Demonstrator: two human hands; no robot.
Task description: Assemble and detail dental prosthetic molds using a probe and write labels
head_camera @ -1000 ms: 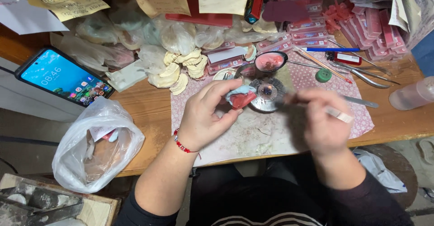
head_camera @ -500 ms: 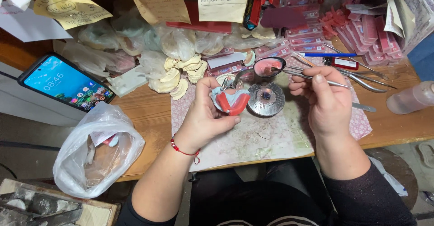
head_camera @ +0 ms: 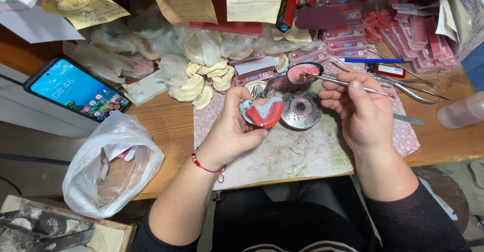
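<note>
Hands first: your left hand (head_camera: 232, 131) is curled around a dental cast (head_camera: 262, 113), pale blue-grey with a red wax rim, thumb and fingers pinching it from both sides just above the worn paper mat (head_camera: 302, 156). Your right hand (head_camera: 360, 111) is closed in a pen-like pinch on a thin metal instrument (head_camera: 338, 82), whose tip reaches into a small round dish of pink material (head_camera: 302, 74). Between your 2 hands, just beside the cast, a round metal lid (head_camera: 301, 111) lies on the mat. Behind the dish, several long metal tools (head_camera: 413, 88) lie on the wooden desk (head_camera: 166, 126), near rows of pink tooth cards (head_camera: 348, 45). Plaster casts (head_camera: 201, 83) sit in a heap left of the dish. Far to your left, a smartphone (head_camera: 75, 88) with its screen lit lies on the desk edge, and a clear plastic bag (head_camera: 108, 166) hangs below it.
</note>
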